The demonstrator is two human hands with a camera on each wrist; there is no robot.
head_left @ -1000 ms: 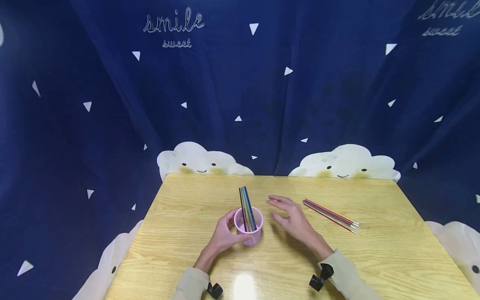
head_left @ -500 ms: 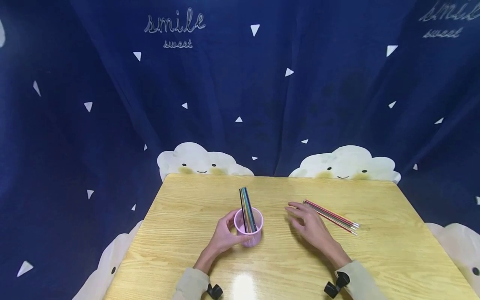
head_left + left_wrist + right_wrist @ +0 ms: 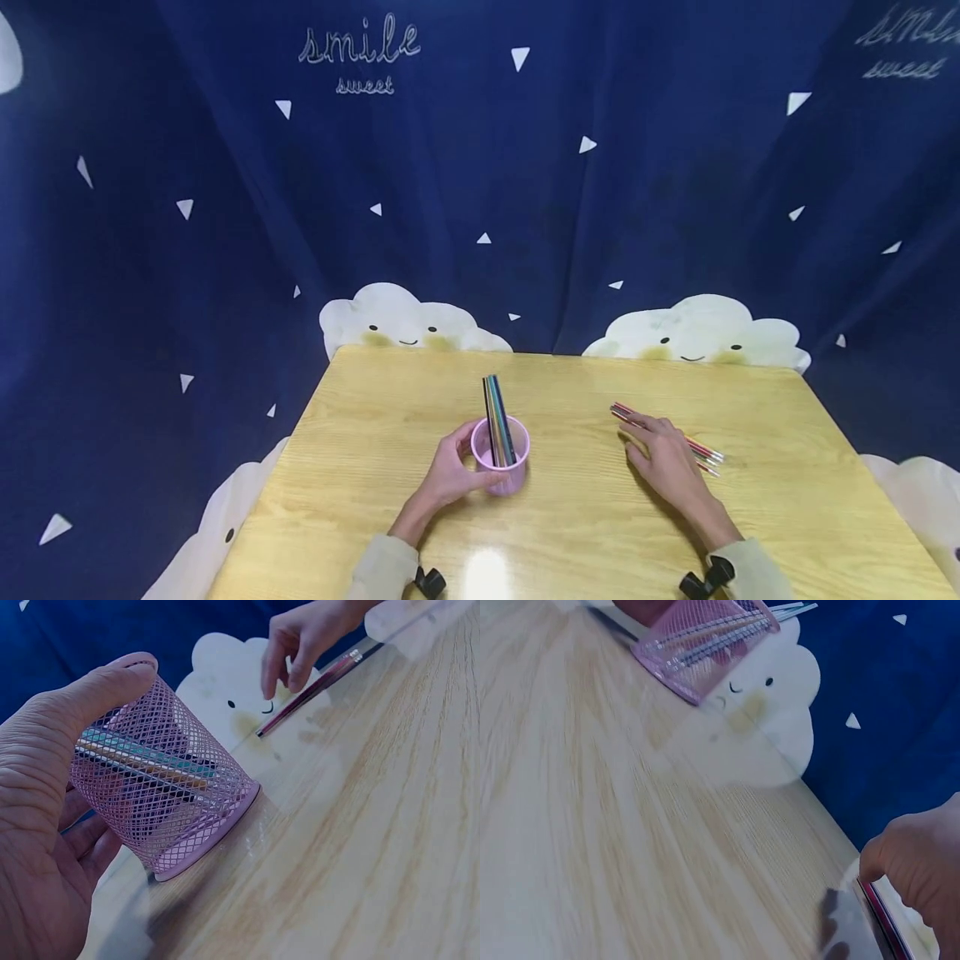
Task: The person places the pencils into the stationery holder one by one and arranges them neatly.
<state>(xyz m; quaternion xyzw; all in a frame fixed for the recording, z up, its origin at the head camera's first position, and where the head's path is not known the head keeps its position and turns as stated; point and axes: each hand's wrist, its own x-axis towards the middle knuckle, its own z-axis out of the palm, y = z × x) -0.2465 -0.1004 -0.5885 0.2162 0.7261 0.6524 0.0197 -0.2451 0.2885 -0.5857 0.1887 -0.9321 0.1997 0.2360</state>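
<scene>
The mesh cup [image 3: 504, 482] is gripped by the left hand [image 3: 448, 475] from the cup's left, thumb on the near side and fingers curled round the far wall, probably so it is kept steady; those fingertips are largely hidden. Inside the cup, the standing pencils [image 3: 495, 417] are leaned at a slant, apparently because so much room is left. Right of the cup, the right hand [image 3: 667, 462] is held over the loose pencils [image 3: 703, 450], its fingers bent down and parted, nothing plainly grasped; whether they are touched cannot be told. Their middle is covered, so no count can be made. Beyond the cup, the curtain [image 3: 555, 208] is cut off by the view's edges.
</scene>
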